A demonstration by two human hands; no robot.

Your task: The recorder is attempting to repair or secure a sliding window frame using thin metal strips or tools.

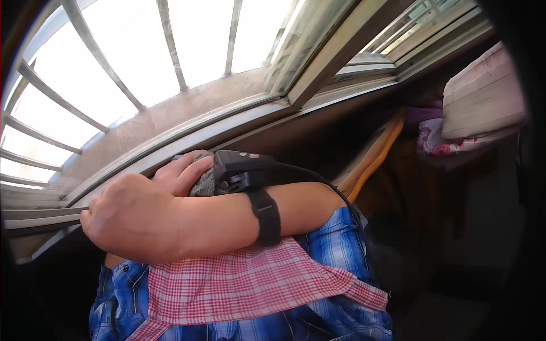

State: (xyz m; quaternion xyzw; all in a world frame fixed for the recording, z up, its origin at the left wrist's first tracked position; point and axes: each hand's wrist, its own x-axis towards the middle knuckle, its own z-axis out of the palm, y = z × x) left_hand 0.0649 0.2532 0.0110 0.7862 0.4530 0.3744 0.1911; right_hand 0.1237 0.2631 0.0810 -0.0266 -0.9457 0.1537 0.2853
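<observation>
No packages, signs or screens visible. Only small red-and-white label patch [248,154] atop black wrist-strapped device [242,167], picture centre.

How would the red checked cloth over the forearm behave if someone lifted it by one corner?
The red checked cloth would probably hang limp, since it already drapes in soft folds. It looks thin, so likely light. It seems woven rather than glossy, so unlikely to be slippery.

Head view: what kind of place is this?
Probably a room in a home, at a barred window. The sliding window track runs beside the hands, and folded floral bedding is stacked at the right.
</observation>
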